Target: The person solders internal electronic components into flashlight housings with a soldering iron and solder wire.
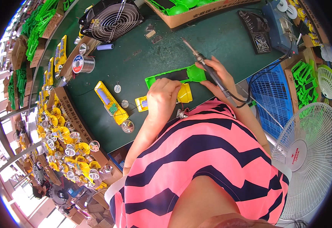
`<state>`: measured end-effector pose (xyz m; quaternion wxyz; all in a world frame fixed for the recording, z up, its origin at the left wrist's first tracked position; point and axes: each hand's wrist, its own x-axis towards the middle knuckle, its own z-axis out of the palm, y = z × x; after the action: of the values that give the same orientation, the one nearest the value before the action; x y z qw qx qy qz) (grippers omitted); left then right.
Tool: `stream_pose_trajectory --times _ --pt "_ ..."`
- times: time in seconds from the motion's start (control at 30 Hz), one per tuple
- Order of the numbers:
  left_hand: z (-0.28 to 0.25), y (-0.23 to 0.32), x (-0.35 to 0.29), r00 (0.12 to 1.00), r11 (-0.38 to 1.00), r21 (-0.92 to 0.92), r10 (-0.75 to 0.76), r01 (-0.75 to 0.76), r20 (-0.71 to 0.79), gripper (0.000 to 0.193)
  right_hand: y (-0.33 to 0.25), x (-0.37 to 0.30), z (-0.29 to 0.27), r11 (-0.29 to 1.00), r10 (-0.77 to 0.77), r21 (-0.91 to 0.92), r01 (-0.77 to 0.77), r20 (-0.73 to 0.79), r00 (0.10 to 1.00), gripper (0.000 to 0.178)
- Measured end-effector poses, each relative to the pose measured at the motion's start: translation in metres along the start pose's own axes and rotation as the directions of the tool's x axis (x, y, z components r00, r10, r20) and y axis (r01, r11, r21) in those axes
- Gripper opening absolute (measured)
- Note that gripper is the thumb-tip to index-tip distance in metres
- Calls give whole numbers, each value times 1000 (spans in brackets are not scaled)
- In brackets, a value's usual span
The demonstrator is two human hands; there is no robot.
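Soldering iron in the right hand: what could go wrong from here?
If the soldering iron is hot, a turn of the right hand could swing its bare tip onto the green housing or the left hand. Its dark cable, looping beside the right forearm, might snag and jerk the iron.

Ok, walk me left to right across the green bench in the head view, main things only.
Solder wire spool → yellow housing with the small circuit board → left hand → soldering iron → black screw tray.
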<state>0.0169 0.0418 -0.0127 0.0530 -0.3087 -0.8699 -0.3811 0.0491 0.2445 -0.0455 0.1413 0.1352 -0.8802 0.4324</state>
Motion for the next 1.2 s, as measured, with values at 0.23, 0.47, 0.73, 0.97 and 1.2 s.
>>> stream_pose_trajectory --times 0.23,0.47,0.73,0.97,1.2 --pt "5 -10 8 990 939 323 -137 115 44 4 2 11 0 983 -173 61 175 -28 984 45" --pt "2 -4 11 986 959 254 -148 123 81 3 -1 13 -35 963 -224 113 246 -177 958 25" --pt "12 -6 13 993 955 289 41 -71 109 4 6 8 -39 747 356 636 -193 -137 925 16" --pt "13 -5 20 984 948 309 -125 80 129 5 18 8 -31 866 217 464 -184 -20 976 16" --pt "11 -6 22 983 955 288 -114 69 142 6 23 8 -22 887 225 416 -199 -14 974 18"
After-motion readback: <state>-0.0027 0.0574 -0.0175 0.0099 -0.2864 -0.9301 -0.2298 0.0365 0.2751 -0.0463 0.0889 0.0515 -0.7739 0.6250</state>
